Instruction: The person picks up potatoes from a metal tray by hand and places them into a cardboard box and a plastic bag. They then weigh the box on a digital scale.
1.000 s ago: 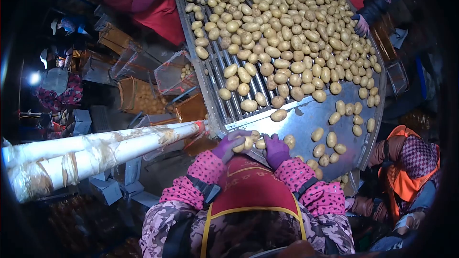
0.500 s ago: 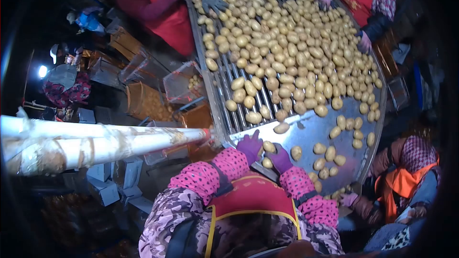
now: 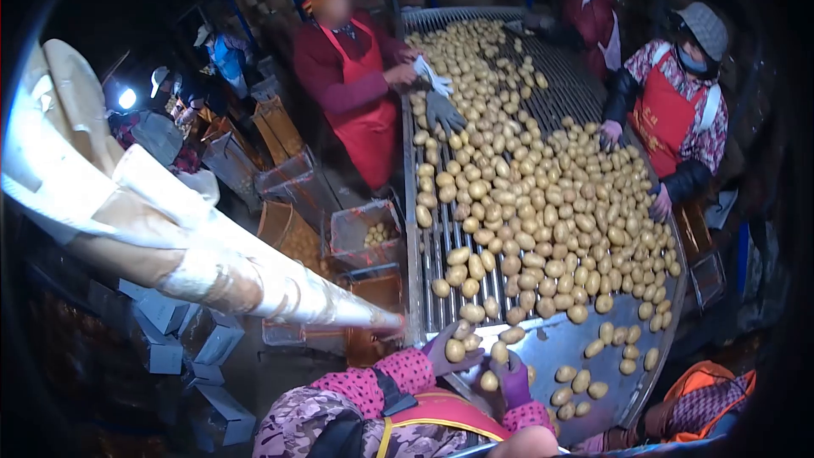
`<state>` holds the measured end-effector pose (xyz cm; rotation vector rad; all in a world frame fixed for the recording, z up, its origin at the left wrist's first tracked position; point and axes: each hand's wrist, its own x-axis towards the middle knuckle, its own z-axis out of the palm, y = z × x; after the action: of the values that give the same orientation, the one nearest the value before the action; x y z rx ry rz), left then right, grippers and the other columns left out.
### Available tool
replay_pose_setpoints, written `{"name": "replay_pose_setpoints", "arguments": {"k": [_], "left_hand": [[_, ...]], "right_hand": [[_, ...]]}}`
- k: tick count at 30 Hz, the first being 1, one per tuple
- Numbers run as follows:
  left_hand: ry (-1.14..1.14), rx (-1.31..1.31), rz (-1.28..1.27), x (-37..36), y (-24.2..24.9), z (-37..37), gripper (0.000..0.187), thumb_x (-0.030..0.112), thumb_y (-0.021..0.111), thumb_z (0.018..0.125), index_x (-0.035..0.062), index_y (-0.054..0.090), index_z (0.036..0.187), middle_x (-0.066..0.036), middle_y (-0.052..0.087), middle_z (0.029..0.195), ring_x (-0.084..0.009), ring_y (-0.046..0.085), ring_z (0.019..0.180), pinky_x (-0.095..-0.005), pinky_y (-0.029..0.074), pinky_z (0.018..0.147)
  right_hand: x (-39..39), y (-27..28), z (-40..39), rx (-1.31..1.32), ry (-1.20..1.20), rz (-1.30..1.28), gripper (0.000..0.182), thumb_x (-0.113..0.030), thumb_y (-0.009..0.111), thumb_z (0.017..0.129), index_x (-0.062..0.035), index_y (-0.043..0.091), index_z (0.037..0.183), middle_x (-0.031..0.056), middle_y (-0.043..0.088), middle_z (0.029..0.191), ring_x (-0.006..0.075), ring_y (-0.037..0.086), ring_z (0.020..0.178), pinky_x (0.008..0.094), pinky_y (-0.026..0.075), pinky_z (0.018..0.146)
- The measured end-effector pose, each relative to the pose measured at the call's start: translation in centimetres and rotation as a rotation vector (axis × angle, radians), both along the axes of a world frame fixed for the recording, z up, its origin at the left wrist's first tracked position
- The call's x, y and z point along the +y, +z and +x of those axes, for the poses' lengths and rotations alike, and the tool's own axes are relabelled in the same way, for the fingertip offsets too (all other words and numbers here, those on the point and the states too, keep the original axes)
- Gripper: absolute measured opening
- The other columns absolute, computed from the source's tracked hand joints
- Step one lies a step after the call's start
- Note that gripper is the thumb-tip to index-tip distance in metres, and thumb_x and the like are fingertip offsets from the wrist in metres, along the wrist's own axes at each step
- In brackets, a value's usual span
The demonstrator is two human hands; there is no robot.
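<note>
Both of my hands wear purple gloves at the near edge of a sorting table heaped with potatoes (image 3: pixel 551 229). My left hand (image 3: pixel 441 353) is cupped around a potato (image 3: pixel 455 350), and two more potatoes lie against its fingers. My right hand (image 3: pixel 514 383) has its fingers curled at a potato (image 3: pixel 499 352); a second potato (image 3: pixel 489 381) sits beside its palm. Under them is the smooth metal plate (image 3: pixel 543 341), where several loose potatoes lie to the right. Part of each hand's grip is hidden by the potatoes.
A thick wrapped white pole (image 3: pixel 280 284) crosses on the left. Crates with potatoes (image 3: pixel 365 233) stand beyond it. A person in a red apron (image 3: pixel 365 76) holds gloves at the far left side; another person (image 3: pixel 666 119) works across, and an orange-clad person (image 3: pixel 704 390) is close right.
The view has tilted up, showing more of the far end. My left hand has turned from the metal edge to cup potatoes, while my right hand now has a potato at its raised fingertips.
</note>
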<state>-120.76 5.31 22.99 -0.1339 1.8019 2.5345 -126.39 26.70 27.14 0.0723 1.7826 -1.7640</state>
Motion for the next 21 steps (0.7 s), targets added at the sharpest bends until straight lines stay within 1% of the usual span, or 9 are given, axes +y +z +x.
{"name": "replay_pose_setpoints", "arguments": {"k": [3,6,7,9,12,13,16,18,21], "left_hand": [[0.242,-0.128,1.173,2.3,6.4,0.4,0.044,0.030,0.063,0.108,0.0082,0.051,0.145,-0.006,0.061,0.119,-0.0190,0.062,0.115,-0.0400,0.057,0.100],[-0.041,-0.042,1.390,1.8,6.4,-1.0,0.039,0.031,0.063,0.108,0.0085,0.057,0.140,-0.004,0.061,0.110,-0.0174,0.060,0.111,-0.0376,0.057,0.096],[0.174,-0.090,1.362,3.0,7.0,-0.2,0.030,0.031,0.062,0.107,0.0091,0.062,0.129,-0.004,0.062,0.105,-0.0178,0.060,0.106,-0.0370,0.056,0.086],[0.097,-0.244,1.270,1.1,4.1,-1.4,0.025,0.021,0.060,0.104,0.0088,0.060,0.126,-0.005,0.061,0.102,-0.0174,0.060,0.094,-0.0377,0.055,0.076],[0.046,-0.313,1.277,2.3,8.6,-1.2,0.008,0.017,0.060,0.099,0.0099,0.063,0.100,-0.003,0.060,0.093,-0.0156,0.057,0.085,-0.0339,0.047,0.067],[0.062,-0.392,1.226,2.3,8.4,-1.3,0.010,0.019,0.061,0.098,0.0108,0.063,0.093,-0.003,0.059,0.090,-0.0177,0.057,0.085,-0.0354,0.047,0.067],[0.014,-0.425,1.329,3.7,8.8,-0.5,0.018,0.027,0.057,0.102,0.0135,0.062,0.092,-0.004,0.060,0.090,-0.0255,0.059,0.094,-0.0429,0.051,0.078],[-0.040,-0.317,1.441,3.8,11.0,-0.2,0.029,0.030,0.053,0.106,0.0165,0.065,0.083,-0.007,0.065,0.092,-0.0362,0.063,0.106,-0.0503,0.056,0.089],[0.157,-0.490,1.417,3.5,9.1,1.1,0.027,0.032,0.056,0.106,0.0169,0.066,0.086,-0.007,0.065,0.091,-0.0353,0.062,0.107,-0.0470,0.057,0.086]], "right_hand": [[-0.1,0.3,0.4,0.199,0.210,0.113,0.063,-0.013,0.082,0.089,0.0035,0.058,0.144,0.0021,0.068,0.094,0.0120,0.062,0.081,0.0285,0.053,0.074],[0.5,-0.2,0.4,0.010,0.106,0.017,0.062,-0.010,0.080,0.090,0.0027,0.057,0.147,0.0045,0.070,0.095,0.0133,0.065,0.084,0.0288,0.055,0.076],[1.0,0.0,0.2,-0.150,-0.002,-0.146,0.056,-0.005,0.076,0.093,0.0037,0.057,0.145,0.0079,0.072,0.099,0.0175,0.069,0.088,0.0304,0.058,0.079],[1.4,2.6,-0.6,0.508,0.094,0.172,0.049,-0.002,0.071,0.095,0.0034,0.058,0.143,0.0105,0.073,0.105,0.0215,0.071,0.092,0.0320,0.059,0.081],[0.5,3.7,-1.1,-0.335,-0.510,-0.365,0.047,-0.012,0.066,0.097,0.0030,0.058,0.141,0.0106,0.067,0.112,0.0219,0.068,0.089,0.0353,0.059,0.071],[-0.4,2.4,-0.4,-0.193,-0.515,-0.217,0.051,-0.017,0.067,0.097,0.0046,0.058,0.142,0.0107,0.066,0.112,0.0175,0.066,0.086,0.0348,0.057,0.065],[-0.6,0.7,1.9,0.618,0.086,0.213,0.054,-0.014,0.068,0.098,0.0019,0.056,0.148,0.0234,0.059,0.147,0.0352,0.056,0.136,0.0431,0.042,0.120],[-1.0,0.9,2.3,0.623,0.150,0.218,0.057,-0.015,0.068,0.097,0.0019,0.054,0.150,0.0258,0.054,0.153,0.0391,0.052,0.142,0.0439,0.039,0.122],[-0.7,1.1,2.2,0.505,0.171,0.093,0.057,-0.014,0.069,0.097,0.0018,0.053,0.150,0.0242,0.058,0.149,0.0372,0.059,0.135,0.0441,0.048,0.115]]}}
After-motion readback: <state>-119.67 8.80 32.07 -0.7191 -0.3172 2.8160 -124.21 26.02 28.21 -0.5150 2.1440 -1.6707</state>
